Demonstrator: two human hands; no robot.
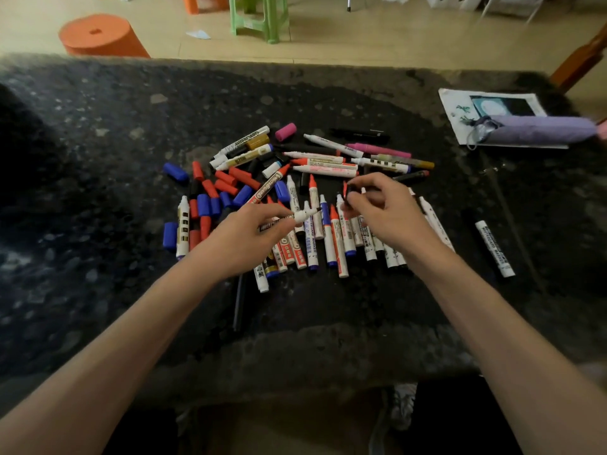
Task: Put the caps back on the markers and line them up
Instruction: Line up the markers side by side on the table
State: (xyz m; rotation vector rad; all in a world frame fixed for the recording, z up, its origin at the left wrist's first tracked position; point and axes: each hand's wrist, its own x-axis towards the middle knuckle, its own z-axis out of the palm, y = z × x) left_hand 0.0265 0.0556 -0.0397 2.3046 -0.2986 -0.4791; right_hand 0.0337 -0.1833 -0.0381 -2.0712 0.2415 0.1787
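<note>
While both hands hover over the marker heap (pixel 328 239) on the dark stone table (pixel 131 126), each one holds a piece. Left hand (pixel 253 238), at the heap's left edge: thumb and fingers curled round a white marker (pixel 303 215), dark tip bare and pointing right. Right hand (pixel 384 211), over the heap's right half: thumb and fingertips pinched on a small dark cap (pixel 350 191), just beside the tip, not touching it. Most markers in the heap lie uncapped, roughly parallel. Left of the heap: loose red and blue caps (pixel 213 195). Beyond it: a second tangle of markers (pixel 328 159) and a pink cap (pixel 285 132). Right of it, well apart: one white marker (pixel 495 248). Far right of the heap: a purple pouch (pixel 538 129) on a printed sheet (pixel 460 106).
</note>
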